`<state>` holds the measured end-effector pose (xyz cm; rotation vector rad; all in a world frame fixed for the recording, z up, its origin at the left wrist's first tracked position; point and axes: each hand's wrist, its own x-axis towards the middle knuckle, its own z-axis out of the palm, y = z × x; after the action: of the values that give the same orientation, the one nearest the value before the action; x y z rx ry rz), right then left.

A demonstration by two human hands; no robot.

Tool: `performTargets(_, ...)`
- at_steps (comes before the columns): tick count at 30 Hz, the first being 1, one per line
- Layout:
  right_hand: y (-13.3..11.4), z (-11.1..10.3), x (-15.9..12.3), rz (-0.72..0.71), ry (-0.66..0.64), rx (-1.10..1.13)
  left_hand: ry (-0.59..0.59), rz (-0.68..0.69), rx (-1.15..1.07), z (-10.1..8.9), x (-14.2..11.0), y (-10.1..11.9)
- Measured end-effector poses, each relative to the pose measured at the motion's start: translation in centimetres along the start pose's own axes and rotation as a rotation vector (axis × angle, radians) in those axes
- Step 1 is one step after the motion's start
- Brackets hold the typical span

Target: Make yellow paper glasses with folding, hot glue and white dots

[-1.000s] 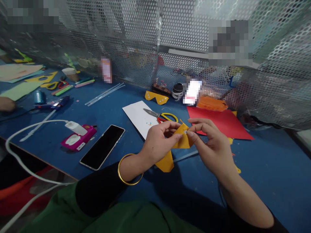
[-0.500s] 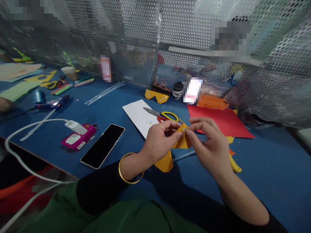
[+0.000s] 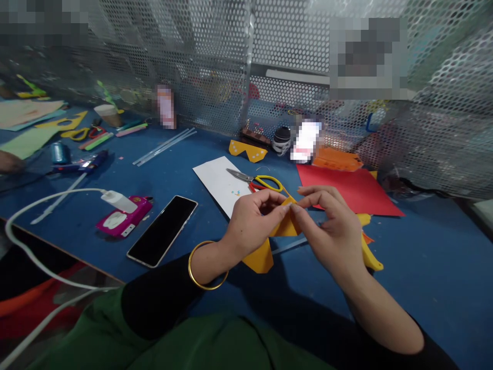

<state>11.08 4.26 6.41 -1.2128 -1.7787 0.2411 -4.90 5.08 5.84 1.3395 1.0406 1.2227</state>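
A yellow paper cut-out (image 3: pixel 259 258) is held up between both hands, angular at its lower edge. My left hand (image 3: pixel 250 223), with a gold bangle on the wrist, pinches the paper between thumb and fingers. At its upper edge, the thumb and index fingertip of my right hand (image 3: pixel 333 226) close on it and meet the left thumb. Whether anything small lies between these fingertips is hidden. Just beyond the hands, scissors (image 3: pixel 269 182) with yellow and red handles rest partly on a white sheet (image 3: pixel 215 174) bearing small blue and orange bits.
A black-screened phone (image 3: pixel 164 231) and a magenta power adapter (image 3: pixel 125 216) with a white cable lie left. Red paper (image 3: pixel 346 190) is at right, near a yellow-handled tool (image 3: pixel 372 254). A dotted yellow mask shape (image 3: pixel 247 151) stands behind. Perforated metal mesh (image 3: pixel 215 67) borders the back.
My fingertips have drawn slightly closer together over the paper's upper edge, covering a pale spot seen there before. The view has shifted very slightly.
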Motion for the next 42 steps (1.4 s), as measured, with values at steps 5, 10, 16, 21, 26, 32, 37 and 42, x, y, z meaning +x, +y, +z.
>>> performTargets(5,-0.3,0.1,-0.1,0.039,0.001,0.053,-0.005,-0.029,-0.054,0.0,0.0,0.1)
performTargets(10,-0.2,-0.3,0.2,0.219,0.054,0.119,0.018,-0.076,-0.137,-0.1,0.1,0.1)
performTargets(16,1.0,-0.8,0.7,0.394,-0.103,0.228,0.059,-0.091,-0.181,-0.2,0.3,-0.2)
performTargets(21,0.8,-0.1,0.6,0.472,-0.186,0.449,0.055,-0.072,-0.151,-0.3,0.4,-0.5)
performTargets(26,0.5,0.2,0.5,0.463,-0.162,0.487,0.058,-0.066,-0.124,-0.3,0.4,-0.5)
performTargets(32,0.4,0.1,0.5,0.447,-0.180,0.472,0.061,-0.097,-0.187,-0.3,0.4,-0.3)
performTargets(37,0.2,0.2,0.2,0.417,-0.181,0.439,0.089,-0.096,-0.162,-0.2,0.6,-0.6)
performTargets(42,0.2,0.3,0.1,0.394,-0.192,0.412,0.092,-0.082,-0.120,-0.2,0.5,-0.6)
